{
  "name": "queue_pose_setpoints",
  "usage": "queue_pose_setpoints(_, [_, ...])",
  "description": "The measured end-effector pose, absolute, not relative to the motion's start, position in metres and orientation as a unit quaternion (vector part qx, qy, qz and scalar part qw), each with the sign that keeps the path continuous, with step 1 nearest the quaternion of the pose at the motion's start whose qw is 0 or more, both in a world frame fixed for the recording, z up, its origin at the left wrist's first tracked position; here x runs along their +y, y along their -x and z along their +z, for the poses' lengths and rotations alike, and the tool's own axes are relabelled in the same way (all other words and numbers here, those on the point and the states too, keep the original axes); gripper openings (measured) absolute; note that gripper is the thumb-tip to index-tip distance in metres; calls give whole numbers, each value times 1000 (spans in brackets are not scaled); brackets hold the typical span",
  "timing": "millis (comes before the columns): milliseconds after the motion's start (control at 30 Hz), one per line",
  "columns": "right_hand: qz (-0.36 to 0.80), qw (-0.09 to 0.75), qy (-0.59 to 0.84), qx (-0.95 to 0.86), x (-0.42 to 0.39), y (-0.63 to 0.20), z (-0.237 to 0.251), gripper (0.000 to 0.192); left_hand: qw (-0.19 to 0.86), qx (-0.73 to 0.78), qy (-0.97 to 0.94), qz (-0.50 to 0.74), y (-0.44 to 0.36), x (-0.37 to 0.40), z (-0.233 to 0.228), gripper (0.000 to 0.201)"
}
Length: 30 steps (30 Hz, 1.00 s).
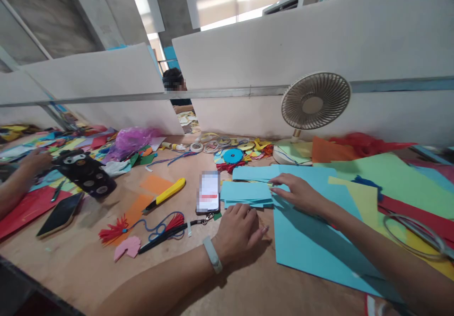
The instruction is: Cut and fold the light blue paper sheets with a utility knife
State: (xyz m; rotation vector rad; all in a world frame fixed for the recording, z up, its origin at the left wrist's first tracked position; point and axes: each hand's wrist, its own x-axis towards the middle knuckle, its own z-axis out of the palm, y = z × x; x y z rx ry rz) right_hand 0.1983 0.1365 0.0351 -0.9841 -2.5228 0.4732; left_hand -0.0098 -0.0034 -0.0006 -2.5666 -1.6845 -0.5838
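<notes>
So the blue strips (pixel 248 194) sit in a stack mid-bench, just right of my phone (pixel 208 192), overlapping the edge of the big blue sheet (pixel 312 245). Looks like a fair few strips are already cut and piled, and most of that sheet is uncut, so I'd guess there's plenty left. My right hand (pixel 300 194) lies flat and open, fingertips pressing on the stack's right end. My left hand (pixel 238 231) is loosely curled, holding nothing, knuckles just below the stack on the bench (pixel 106 268). Yellow knife (pixel 166 194) lies left of the phone, fan (pixel 314 102) stands behind. Someone else's hand (pixel 33 160) is far left.
</notes>
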Motion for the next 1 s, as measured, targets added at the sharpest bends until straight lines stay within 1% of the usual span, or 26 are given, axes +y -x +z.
queue_pose_setpoints(67, [160,190,372,-895,125,-240,40,36,7,-516,836,-187,10,-4,1,33])
queue_pose_setpoints(133, [146,174,406,-886,114,-280,38,44,-9,-459,869,-184,10,-6,3,37])
queue_pose_setpoints(267, [135,150,464,-862,97,-332,17,56,-51,-324,933,-147,4,-11,4,72])
queue_pose_setpoints(333, [115,147,475,-860,91,-340,5,55,-70,-301,942,-129,-2,-13,2,80])
queue_pose_setpoints(467, [83,148,476,-863,84,-339,-1,41,-90,-304,944,-92,-11,-13,-2,80])
queue_pose_setpoints(567, [89,152,470,-865,81,-338,3,33,-81,-318,941,-79,-16,-13,1,72])
queue_pose_setpoints(700, [95,170,471,-860,82,-339,6,29,-64,-356,928,-95,-30,-8,8,65])
queue_pose_setpoints(833, [91,187,501,-840,90,-343,4,27,-58,-383,916,-106,-55,4,13,73])
queue_pose_setpoints(933, [70,204,548,-808,97,-354,8,32,-60,-375,919,-105,-73,12,13,83])
queue_pose_setpoints(1000, [45,212,590,-777,100,-364,13,34,-63,-367,922,-105,-80,16,11,85])
